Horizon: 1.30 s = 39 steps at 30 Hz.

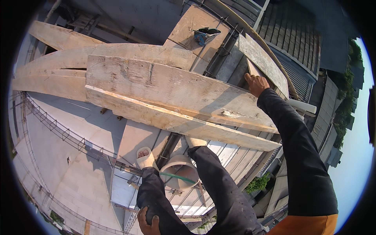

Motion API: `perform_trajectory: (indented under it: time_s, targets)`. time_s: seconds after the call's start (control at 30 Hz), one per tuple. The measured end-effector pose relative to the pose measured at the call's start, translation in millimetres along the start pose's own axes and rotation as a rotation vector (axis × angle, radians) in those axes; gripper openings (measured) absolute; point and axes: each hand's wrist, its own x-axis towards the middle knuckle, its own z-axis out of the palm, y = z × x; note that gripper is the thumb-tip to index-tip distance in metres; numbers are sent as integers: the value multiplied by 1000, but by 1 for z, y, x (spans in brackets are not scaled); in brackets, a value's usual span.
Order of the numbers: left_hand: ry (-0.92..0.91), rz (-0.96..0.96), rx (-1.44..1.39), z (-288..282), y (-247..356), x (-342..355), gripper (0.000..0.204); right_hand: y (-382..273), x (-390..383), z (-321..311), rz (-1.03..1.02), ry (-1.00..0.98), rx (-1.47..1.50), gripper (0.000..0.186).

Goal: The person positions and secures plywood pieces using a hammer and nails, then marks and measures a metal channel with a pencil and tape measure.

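Note:
My right hand [257, 84] reaches out to the right, fingers curled over the edge of a brown wooden board [253, 69]. That board stands beside a tilted grey panel [264, 62]. Just left of the hand lies a wide, weathered plank [172, 88], with a narrower plank [184, 124] along its near side. At the bottom, my left hand [148, 222] rests on my left leg with thumb and fingers apart, holding nothing. Between my legs sits a pale bucket [181, 163] with a green strip across it.
More long planks [51, 87] overlap at the left. A blue-green bag [205, 36] rests on a board at the top. Steel rebar cages [78, 143] run along the left, above a pale slab far below. A white pipe [301, 106] sticks out past my right forearm; roofs lie beyond.

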Motion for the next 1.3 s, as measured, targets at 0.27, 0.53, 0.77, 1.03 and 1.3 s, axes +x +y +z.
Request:
perform_trajectory:
  time_s: [0.27, 0.53, 0.77, 1.03, 1.3]
  targets:
    - [-39, -49, -2, 3, -8, -13, 67, -65, -22, -48, -207, -26, -9, 53]
    - [75, 29, 15, -19, -28, -26, 64, -36, -133, -130, -120, -82, 12, 61]
    - [-57, 51, -15, -33, -74, -39, 90, -33, -222, -223, 302, 9, 134, 27]
    - [-100, 138, -295, -107, -91, -74, 77, -67, -402, -290, 669, 155, 420, 16]
    - [46, 51, -494, -212, -123, -127, 59, -125, -531, -261, 650, -37, 489, 35]
